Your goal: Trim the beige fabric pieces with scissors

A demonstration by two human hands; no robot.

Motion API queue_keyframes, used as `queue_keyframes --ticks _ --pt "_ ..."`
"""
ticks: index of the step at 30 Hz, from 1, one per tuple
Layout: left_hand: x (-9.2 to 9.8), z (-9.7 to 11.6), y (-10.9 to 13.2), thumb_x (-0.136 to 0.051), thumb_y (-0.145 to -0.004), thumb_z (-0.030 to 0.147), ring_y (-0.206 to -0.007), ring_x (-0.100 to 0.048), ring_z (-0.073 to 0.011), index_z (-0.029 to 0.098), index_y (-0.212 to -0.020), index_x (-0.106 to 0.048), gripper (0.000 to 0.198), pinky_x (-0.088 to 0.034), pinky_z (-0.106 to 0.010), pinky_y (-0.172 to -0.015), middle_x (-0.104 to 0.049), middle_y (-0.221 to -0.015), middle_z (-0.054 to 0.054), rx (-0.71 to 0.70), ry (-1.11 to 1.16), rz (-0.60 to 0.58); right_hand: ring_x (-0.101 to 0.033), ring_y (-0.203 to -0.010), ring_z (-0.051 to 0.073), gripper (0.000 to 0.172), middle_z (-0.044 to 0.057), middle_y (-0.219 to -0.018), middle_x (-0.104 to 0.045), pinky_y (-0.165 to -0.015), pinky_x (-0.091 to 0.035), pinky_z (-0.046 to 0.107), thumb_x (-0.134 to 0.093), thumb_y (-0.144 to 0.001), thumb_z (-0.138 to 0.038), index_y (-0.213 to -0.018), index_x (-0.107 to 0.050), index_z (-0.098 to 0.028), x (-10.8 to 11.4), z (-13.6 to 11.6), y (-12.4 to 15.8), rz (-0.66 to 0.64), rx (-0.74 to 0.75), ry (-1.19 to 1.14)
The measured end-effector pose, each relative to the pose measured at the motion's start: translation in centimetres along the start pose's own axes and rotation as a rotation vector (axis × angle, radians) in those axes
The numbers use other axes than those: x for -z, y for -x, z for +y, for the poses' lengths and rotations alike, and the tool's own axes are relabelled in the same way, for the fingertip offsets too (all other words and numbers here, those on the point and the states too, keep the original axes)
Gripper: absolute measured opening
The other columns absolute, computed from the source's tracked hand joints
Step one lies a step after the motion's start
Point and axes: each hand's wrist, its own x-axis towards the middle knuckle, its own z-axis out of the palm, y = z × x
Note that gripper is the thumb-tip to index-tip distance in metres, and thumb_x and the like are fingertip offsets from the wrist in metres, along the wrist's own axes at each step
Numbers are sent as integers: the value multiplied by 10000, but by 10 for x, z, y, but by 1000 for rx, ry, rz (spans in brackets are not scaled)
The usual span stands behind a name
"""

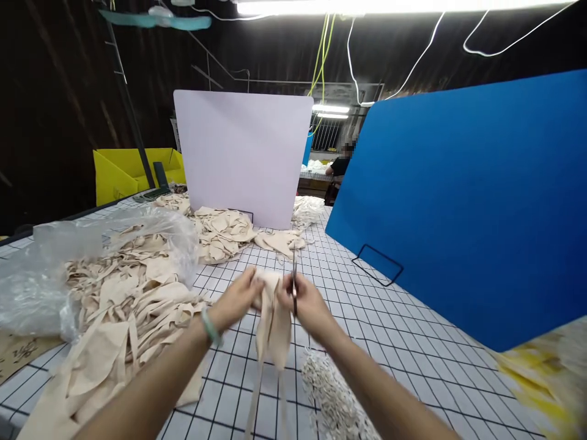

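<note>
My left hand [237,298], with a pale green bangle [210,327] on its wrist, pinches the upper edge of a beige fabric piece [279,330]. The piece hangs over the table, with two narrow strips trailing below it. Opposite, my right hand [310,305] is closed around small dark scissors [294,278] whose blades point up and away from me. Its fingertips also meet the right side of the fabric. To the left lies a large heap of beige fabric pieces [151,293], partly inside a clear plastic bag [34,278].
A pile of small pale scraps [332,391] lies under my right forearm. More beige pieces [222,232] lie before an upright white panel [243,159]. A large blue panel [458,201] leans on the right. A yellow bin [117,177] stands far left; a person [340,165] sits behind.
</note>
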Motion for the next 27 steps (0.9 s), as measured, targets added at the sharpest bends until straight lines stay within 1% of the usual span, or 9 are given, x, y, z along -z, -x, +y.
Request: queue_keyframes --ticks 3,6,8,10,14,17,20,23,27 --pt "15 31 -83 -477 -967 219 -877 -649 -175 154 -964 -529 83 -568 -363 -831 -635 -988 -93 -77 -48 147 -507 -678 161 150 -12 -742 -545 -631 -429 289 -601 -741 -290 -804 -485 -220 15 -18 -86 175 9 67" --pt "20 19 -108 -472 -917 90 -1127 -574 -213 153 -1097 -545 204 -468 -419 -1023 -599 -1190 -129 -81 -120 284 -524 -799 185 205 11 -853 -580 -738 -424 318 -614 -686 -216 -817 -457 -232 30 -8 -137 299 -15 151" --pt "10 -10 -80 -519 -874 74 -1161 -557 -238 159 -1078 -588 232 -437 -448 -1061 -614 -1201 -122 -58 -168 272 -524 -804 193 209 9 -845 -585 -748 -415 327 -623 -675 -211 -802 -459 -236 29 16 -138 274 -38 192" --pt "-11 -44 -28 -611 -798 73 -1066 -607 -251 175 -946 -650 183 -468 -456 -1028 -678 -1073 -88 -33 -203 177 -520 -733 186 186 -7 -758 -576 -706 -414 323 -644 -667 -222 -764 -485 -235 13 46 -117 156 -66 211" --pt "-47 -90 74 -608 -785 107 -1029 -621 -283 180 -822 -674 106 -476 -492 -992 -699 -1019 -96 -23 -253 118 -504 -609 156 166 -35 -654 -579 -615 -422 290 -697 -645 -246 -736 -560 -227 -58 94 -55 -186 -86 178" --pt "-47 -103 110 -525 -837 131 -1025 -589 -286 171 -848 -659 140 -456 -499 -972 -666 -1025 -122 -16 -276 203 -518 -666 153 172 -29 -734 -619 -646 -429 276 -693 -639 -208 -755 -568 -231 -116 107 -33 -300 -49 149" --pt "-31 -107 121 -514 -860 170 -918 -585 -252 168 -843 -642 129 -481 -442 -880 -637 -939 -102 22 -251 278 -502 -712 164 163 -28 -692 -574 -686 -410 283 -645 -643 -150 -672 -505 -228 -146 106 -37 -299 -26 150" --pt "-18 -111 126 -549 -886 258 -874 -604 -235 162 -843 -640 139 -508 -396 -813 -641 -894 -88 104 -155 331 -485 -679 158 167 -34 -667 -535 -677 -398 290 -621 -673 -154 -673 -471 -228 -129 100 -38 -265 -54 151" --pt "-19 -108 126 -495 -967 417 -921 -677 -218 155 -1033 -633 304 -561 -371 -827 -695 -1024 -111 232 111 326 -450 -622 137 190 -45 -669 -493 -611 -391 278 -673 -728 -265 -724 -487 -225 -52 80 -1 -247 -138 147"
